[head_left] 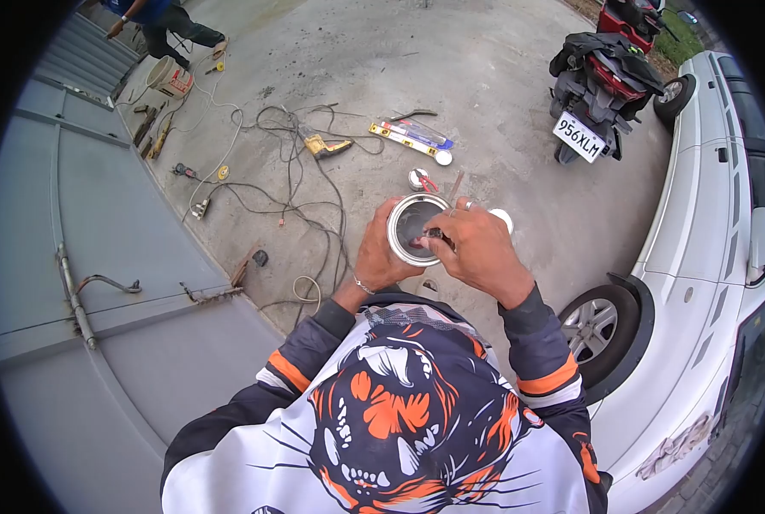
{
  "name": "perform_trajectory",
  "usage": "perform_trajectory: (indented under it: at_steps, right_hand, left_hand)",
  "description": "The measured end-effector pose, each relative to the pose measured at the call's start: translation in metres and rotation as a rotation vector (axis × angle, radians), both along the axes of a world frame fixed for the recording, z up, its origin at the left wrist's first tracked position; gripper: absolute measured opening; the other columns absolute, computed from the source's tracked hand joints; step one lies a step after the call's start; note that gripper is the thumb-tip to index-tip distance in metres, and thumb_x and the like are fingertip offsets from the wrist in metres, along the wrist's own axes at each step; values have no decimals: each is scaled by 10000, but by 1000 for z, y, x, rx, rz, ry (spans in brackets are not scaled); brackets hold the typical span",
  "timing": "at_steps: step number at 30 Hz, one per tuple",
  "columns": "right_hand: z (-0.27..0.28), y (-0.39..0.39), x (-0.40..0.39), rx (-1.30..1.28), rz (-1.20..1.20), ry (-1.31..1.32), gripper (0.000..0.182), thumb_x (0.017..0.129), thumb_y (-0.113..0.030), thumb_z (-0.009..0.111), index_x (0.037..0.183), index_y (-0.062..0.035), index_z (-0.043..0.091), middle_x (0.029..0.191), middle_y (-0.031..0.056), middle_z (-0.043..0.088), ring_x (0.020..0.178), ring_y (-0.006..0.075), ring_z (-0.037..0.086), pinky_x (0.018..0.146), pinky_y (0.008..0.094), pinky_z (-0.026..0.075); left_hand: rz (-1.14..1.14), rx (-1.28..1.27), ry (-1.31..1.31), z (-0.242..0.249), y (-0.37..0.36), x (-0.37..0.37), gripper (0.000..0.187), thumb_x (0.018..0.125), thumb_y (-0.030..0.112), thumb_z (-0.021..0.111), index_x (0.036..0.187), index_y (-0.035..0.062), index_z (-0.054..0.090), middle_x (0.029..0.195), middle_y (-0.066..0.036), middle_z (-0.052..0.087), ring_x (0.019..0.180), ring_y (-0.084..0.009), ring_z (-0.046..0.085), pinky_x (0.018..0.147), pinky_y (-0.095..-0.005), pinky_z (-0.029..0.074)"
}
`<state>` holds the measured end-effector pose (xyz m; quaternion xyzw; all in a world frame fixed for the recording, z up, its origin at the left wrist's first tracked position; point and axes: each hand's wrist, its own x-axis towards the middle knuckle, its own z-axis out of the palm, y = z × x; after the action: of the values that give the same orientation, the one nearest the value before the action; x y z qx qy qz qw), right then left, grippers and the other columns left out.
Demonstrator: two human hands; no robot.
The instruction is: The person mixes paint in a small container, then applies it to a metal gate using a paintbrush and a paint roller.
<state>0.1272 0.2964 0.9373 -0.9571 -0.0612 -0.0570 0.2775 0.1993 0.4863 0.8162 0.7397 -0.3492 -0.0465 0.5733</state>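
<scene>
My left hand (pixel 377 250) is wrapped around the side of an open metal can (pixel 393 230) with grey inside, held in front of my chest. Over the can's mouth, my right hand (pixel 481 250) has its fingers pinched together around something small, dark and partly red (pixel 434 235); its kind is not clear. Just beyond the can, a smaller white tin (pixel 416 177) stands on the ground beside a red-handled tool (pixel 430 184). A thin brown stick (pixel 457 185) shows near my right fingers. Partly hidden behind that hand is a white round lid (pixel 504 219).
Tangled cables (pixel 297 184) and a yellow power drill (pixel 324 147) lie on the concrete, with a spirit level (pixel 404 140) farther right. A grey metal gate (pixel 99 214) runs along the left. A scooter (pixel 601 94) and white car (pixel 699 231) stand right. Another person (pixel 172 30) is beside a bucket (pixel 172 81).
</scene>
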Motion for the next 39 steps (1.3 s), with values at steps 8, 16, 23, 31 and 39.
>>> perform_trajectory:
  at_steps: [8, 16, 23, 31, 39]
  right_hand:
    - [27, -16, 22, 87, 183, -136, 193, 867, -201, 807, 1039, -126, 761, 871, 74, 714, 850, 318, 678, 776, 455, 545]
    - [-5, 16, 86, -118, 298, -177, 206, 877, -200, 771, 1030, -63, 754, 853, 120, 716, 837, 322, 682, 743, 451, 540]
    - [-24, 67, 178, 177, 267, 76, 203, 890, -208, 764, 1000, -37, 768, 780, 158, 710, 818, 355, 686, 736, 472, 539]
    - [-8, 87, 298, -49, 248, -149, 207, 879, -186, 783, 1041, -58, 765, 922, 142, 731, 916, 326, 695, 781, 445, 547]
    - [-29, 84, 408, 158, 380, 9, 233, 886, -194, 783, 1089, -81, 790, 958, 141, 729, 930, 344, 674, 799, 445, 538]
  left_hand:
    - [152, 5, 36, 11, 6, -11, 1155, 597, 211, 1005, 1524, 34, 338, 1368, -180, 619, 1263, -350, 642, 1072, -445, 522]
    - [269, 141, -14, -10, 41, 36, 1190, 628, 195, 992, 1574, 32, 289, 1452, -154, 572, 1351, -298, 590, 1155, -414, 478]
    - [339, 41, 10, -23, 78, 129, 1105, 604, 213, 979, 1515, 76, 370, 1357, -162, 635, 1205, -375, 659, 1035, -472, 516]
    - [408, 56, -68, -4, 104, 232, 1106, 592, 200, 985, 1508, 60, 382, 1340, -163, 643, 1225, -365, 656, 1042, -458, 521]
    - [475, 62, -39, -12, 92, 333, 1152, 607, 230, 1004, 1538, 54, 348, 1390, -174, 611, 1260, -366, 643, 1049, -466, 524]
